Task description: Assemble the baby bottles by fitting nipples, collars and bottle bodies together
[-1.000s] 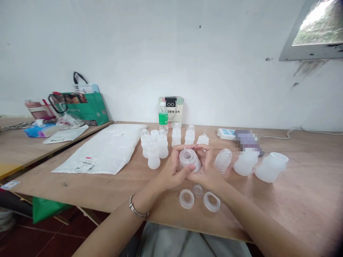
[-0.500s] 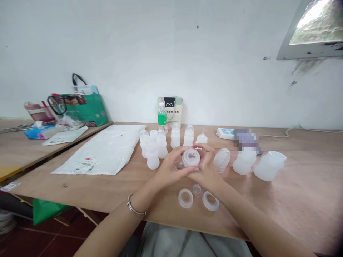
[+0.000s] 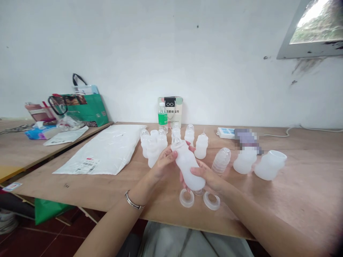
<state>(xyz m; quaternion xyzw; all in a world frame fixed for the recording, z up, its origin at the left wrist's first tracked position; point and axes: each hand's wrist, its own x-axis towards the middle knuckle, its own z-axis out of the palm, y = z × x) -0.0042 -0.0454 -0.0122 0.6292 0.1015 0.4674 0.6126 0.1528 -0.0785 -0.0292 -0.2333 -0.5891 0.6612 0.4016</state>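
A frosted white baby bottle (image 3: 189, 166) is held tilted above the table, its clear nipple end (image 3: 177, 141) pointing up and left. My right hand (image 3: 206, 175) wraps round the lower body. At the neck, the fingers of my left hand (image 3: 166, 159) grip the collar ring (image 3: 178, 145). Below the bottle lie two loose collar rings, a left one (image 3: 187, 198) and a right one (image 3: 211, 201). A clear nipple (image 3: 198, 192) between them is mostly hidden by the bottle. Clear stacked caps (image 3: 221, 160) lie right of my right hand.
Several capped baby bottles (image 3: 146, 144) stand to the left; another bottle with a nipple (image 3: 201, 146) stands behind my hands. Open bottle bodies (image 3: 270, 166) stand at right. A white mailer bag (image 3: 104, 150), a water bottle (image 3: 162, 119), a paper bag (image 3: 177, 107) and a power strip (image 3: 226, 133) lie around.
The held bottle has swung from top-toward-me to lying tilted with its nipple up and left. My right hand has moved down to its body; my left hand is at the neck.
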